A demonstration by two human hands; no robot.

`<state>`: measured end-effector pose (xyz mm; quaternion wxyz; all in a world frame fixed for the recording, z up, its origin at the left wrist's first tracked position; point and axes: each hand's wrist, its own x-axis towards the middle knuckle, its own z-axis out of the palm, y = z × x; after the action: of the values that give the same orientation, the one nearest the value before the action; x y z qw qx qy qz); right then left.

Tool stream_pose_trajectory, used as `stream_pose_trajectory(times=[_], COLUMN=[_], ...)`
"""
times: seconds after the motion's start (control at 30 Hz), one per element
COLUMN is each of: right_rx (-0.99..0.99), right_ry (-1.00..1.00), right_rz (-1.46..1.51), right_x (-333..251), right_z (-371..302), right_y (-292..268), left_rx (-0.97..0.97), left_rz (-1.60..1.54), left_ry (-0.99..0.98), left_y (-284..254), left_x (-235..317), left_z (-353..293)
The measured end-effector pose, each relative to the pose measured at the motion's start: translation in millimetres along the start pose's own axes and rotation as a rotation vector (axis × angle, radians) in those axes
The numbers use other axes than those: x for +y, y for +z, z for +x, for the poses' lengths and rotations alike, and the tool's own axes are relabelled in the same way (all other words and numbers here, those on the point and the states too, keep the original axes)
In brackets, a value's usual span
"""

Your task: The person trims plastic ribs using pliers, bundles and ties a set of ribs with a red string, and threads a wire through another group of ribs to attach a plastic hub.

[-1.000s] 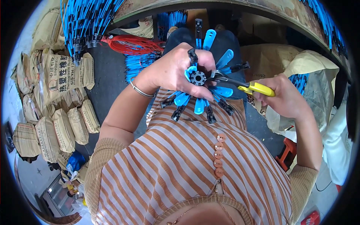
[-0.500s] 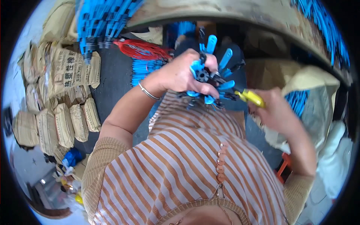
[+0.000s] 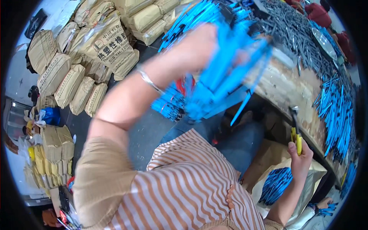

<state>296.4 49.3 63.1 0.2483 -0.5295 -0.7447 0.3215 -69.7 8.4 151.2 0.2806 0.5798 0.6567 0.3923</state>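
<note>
Bundle of blue strips slants across the left hand, pliers well apart on the right

The bundle of blue plastic strips (image 3: pixel 222 69) hangs in front of the left hand (image 3: pixel 207 40), to its right and toward the lap, with its long axis running from upper right to lower left. The left hand is the nearer one: its fingers appear curled around the bundle, but blur hides how tightly they close. Some strips splay out at the lower end.

The right hand (image 3: pixel 302 153) is well apart, lower and to the right, closed around yellow-handled pliers (image 3: pixel 294 133). The tool stands nearly upright in view, its head pointing away from the body and overlapping the bench edge; whether its tips are parted is too small to tell.

The worn wooden bench (image 3: pixel 283 86) crosses beyond both hands, with a heap of grey parts (image 3: pixel 280 19) at the far side and a pile of blue strips (image 3: pixel 337 115) at the right. Below the edge, an open paper sack (image 3: pixel 272 153) holds more strips near the right forearm. Kraft sacks (image 3: pixel 69 86) crowd the dark floor (image 3: pixel 143 132) at the left; a co-worker's hand (image 3: pixel 324 203) shows at lower right, beside a few blue strips
</note>
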Motion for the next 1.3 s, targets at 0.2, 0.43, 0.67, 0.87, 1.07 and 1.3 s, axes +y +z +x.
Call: stream_pose_trajectory(times=[0.2, 0.43, 0.67, 0.87, 1.07, 1.3], right_rx=[0.102, 0.220, 0.199, 0.342, 0.486, 0.374], right_ry=[-0.164, -0.156, -0.185, -0.480, -0.607, -0.682], right_rz=[-0.306, -0.601, -0.687, -0.849, -0.666, -0.414], right_x=[-5, -9, 18, 58, 18, -57], right_z=[60, 118, 147, 164, 144, 108], right_y=[-6, 0, 16, 35, 49, 98], left_rx=[-0.070, 0.227, 0.609, 0.718, 1.119, 1.122], left_rz=[0.089, 0.603, 0.809, 0.652, 0.270, 0.186], left_ry=[-0.148, -0.043, 0.486, 0.696, 0.346, -0.179], left_y=[-102, -82, -47, -92, -161, -90], left_x=[48, -74, -73, 12, -65, -212], left_z=[99, 243, 227, 164, 78, -48])
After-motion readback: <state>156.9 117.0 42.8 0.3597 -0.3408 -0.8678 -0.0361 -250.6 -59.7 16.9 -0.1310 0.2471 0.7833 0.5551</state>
